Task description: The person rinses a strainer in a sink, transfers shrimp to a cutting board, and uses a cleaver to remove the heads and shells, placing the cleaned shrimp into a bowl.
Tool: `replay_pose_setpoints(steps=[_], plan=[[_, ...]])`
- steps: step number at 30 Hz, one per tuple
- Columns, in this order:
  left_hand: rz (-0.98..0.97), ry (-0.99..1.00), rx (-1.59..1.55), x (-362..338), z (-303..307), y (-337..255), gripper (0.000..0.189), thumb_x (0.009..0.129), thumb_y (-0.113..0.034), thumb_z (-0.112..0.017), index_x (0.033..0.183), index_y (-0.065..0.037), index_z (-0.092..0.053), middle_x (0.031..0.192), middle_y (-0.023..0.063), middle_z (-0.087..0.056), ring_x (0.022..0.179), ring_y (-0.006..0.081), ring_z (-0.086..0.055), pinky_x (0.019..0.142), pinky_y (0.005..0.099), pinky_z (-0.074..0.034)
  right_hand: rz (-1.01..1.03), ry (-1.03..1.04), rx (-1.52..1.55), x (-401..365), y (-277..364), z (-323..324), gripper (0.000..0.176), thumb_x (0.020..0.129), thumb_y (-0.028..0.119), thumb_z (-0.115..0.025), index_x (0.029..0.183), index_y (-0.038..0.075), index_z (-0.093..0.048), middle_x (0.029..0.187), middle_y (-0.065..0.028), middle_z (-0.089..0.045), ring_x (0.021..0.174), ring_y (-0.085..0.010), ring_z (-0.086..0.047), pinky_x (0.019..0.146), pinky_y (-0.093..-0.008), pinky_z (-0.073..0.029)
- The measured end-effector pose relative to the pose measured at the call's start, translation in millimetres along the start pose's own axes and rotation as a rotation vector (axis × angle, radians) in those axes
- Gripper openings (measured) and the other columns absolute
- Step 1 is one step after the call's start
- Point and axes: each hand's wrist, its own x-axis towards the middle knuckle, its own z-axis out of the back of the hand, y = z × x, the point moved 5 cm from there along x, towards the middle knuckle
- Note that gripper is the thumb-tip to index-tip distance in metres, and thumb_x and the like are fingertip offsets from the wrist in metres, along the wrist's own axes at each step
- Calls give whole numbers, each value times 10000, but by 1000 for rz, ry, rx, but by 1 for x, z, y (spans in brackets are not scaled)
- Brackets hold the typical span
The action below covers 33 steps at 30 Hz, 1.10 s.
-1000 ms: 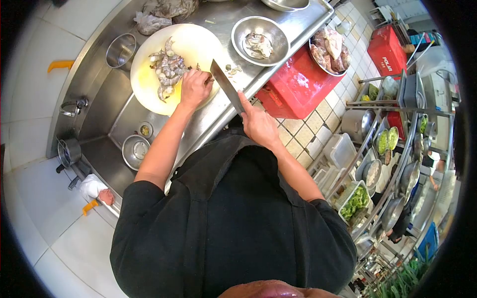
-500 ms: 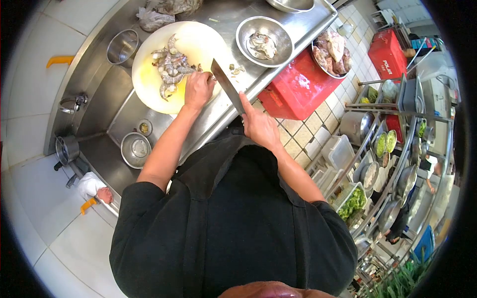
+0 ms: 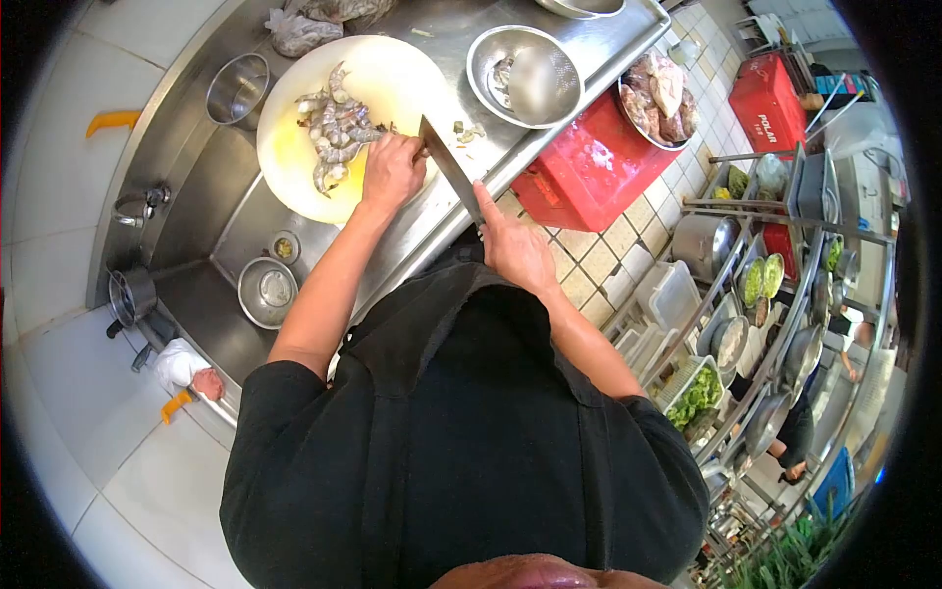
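Note:
A heap of raw grey shrimp [image 3: 339,130] lies on the round white cutting board [image 3: 285,93]. On the board's right side my left hand [image 3: 394,170] is closed, its fingertips pinched beside the blade's tip; what they hold is hidden. My right hand [image 3: 515,250] grips the handle of a large knife [image 3: 451,169], index finger stretched along its spine. The blade points up and left, with its tip close to my left fingers. Small scraps [image 3: 469,132] lie just right of the blade. Beyond them stands a metal colander [image 3: 564,83] with some shrimp inside, partly covered by a pale blur.
Left of the board are a steel pot [image 3: 237,90] and the sink [image 3: 177,240], which holds a metal bowl [image 3: 267,293]. A plastic bag [image 3: 299,34] lies behind the board. To the right, a red cooler [image 3: 589,177] stands beside a bowl of raw meat [image 3: 659,103]. Shelves line the right.
Both hands and the knife stay nearly in place, with a slight shift of my left fingers. A pale blurred patch now covers part of the colander. The view has shifted slightly.

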Motion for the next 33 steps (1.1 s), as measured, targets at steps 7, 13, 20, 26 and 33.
replay_pose_setpoints(steps=[7,13,20,26,33], plan=[[38,1,0,4,0,-2,166,776,-113,-731,933,-57,-729,907,113,-713,961,303,-633,850,451,-461,23,-15,61,13,3,-13,756,907,39,-510,1627,172,-323,862,-246,-671,751,-425,-698,707,-548,-566],[67,7,-2,5,0,0,128,758,-114,-729,876,-64,-727,851,116,-706,914,307,-639,831,454,-459,-47,118,-38,7,7,-10,765,915,38,-513,1634,176,-291,837,-264,-684,734,-454,-678,677,-554,-534],[82,4,85,3,-2,3,203,776,-94,-731,975,-56,-716,853,116,-703,893,283,-646,827,428,-490,13,18,64,37,8,-25,760,905,69,-541,1625,174,-320,912,-299,-695,846,-473,-685,762,-574,-530],[517,-199,-815,-7,2,22,302,846,-29,-685,1147,-39,-710,905,42,-652,824,122,-626,789,282,-519,-212,-29,228,22,-30,12,661,962,139,-588,1591,152,-384,1030,-340,-685,957,-505,-673,853,-578,-516],[304,-11,-181,-8,-1,22,234,850,-66,-712,1077,-25,-752,1094,134,-712,1018,310,-665,931,386,-533,-118,-276,297,12,-27,26,630,990,160,-592,1586,158,-387,1021,-281,-701,933,-477,-673,819,-572,-522]])
